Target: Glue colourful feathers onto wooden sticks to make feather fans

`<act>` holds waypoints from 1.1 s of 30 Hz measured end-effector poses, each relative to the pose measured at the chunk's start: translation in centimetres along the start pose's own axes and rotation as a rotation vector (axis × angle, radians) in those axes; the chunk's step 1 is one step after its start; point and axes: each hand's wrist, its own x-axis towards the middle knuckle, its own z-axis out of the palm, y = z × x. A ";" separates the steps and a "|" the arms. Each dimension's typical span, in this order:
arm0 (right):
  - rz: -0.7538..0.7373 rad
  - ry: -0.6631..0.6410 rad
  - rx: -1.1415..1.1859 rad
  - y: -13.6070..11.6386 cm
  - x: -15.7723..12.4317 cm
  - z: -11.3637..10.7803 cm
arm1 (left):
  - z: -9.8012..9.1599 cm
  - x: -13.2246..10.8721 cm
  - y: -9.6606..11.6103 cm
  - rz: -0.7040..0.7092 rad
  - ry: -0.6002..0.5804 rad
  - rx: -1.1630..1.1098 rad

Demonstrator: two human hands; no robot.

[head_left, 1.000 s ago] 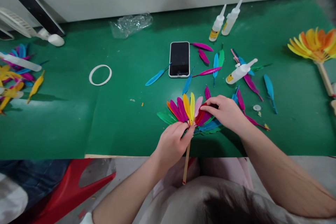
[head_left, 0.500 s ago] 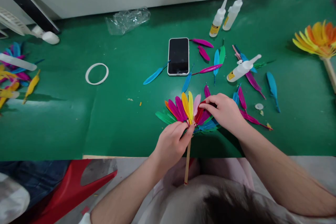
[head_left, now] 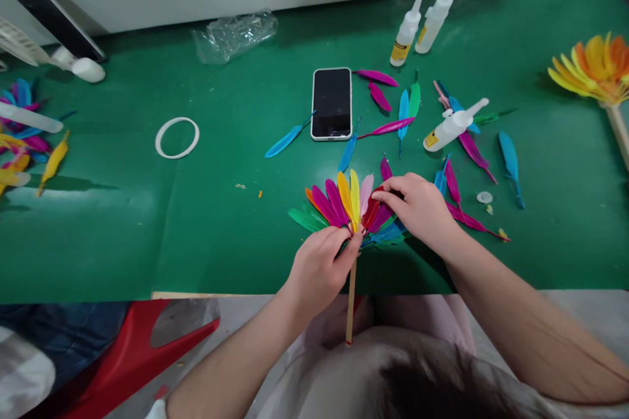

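A fan of coloured feathers (head_left: 336, 200) spreads from the top of a wooden stick (head_left: 351, 301), close to the table's front edge. My left hand (head_left: 322, 262) pinches the fan's base, where the quills meet the stick; its fingertips partly cover the join. From the right, my right hand (head_left: 417, 206) has thumb and forefinger closed on a red feather (head_left: 372, 208) in the fan. Pink, yellow, orange, magenta, green and blue feathers surround it. The stick's lower end points down toward my lap.
Loose feathers (head_left: 390, 126) lie around a phone (head_left: 332, 105). One glue bottle (head_left: 449, 129) is tipped over; two glue bottles (head_left: 406, 36) stand behind. A white ring (head_left: 177, 137) and clear plastic wrap (head_left: 236, 36) lie left. A yellow-orange feather fan (head_left: 592, 72) is far right.
The view has shifted very slightly. Both hands keep their hold on the feather fan, with almost no visible movement.
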 end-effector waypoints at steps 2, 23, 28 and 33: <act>0.002 -0.001 0.001 0.0 0.0 0.0 | 0.0 0.0 0.0 -0.007 -0.002 -0.001; -0.017 0.089 0.001 0.3 0.1 0.5 | 0.1 0.1 0.1 0.025 0.047 0.000; -0.016 0.091 -0.013 0.3 0.1 0.5 | 0.2 0.0 0.0 0.031 0.058 0.009; -0.004 0.102 -0.035 0.4 0.1 0.7 | 0.3 -0.1 -0.2 0.046 0.071 0.023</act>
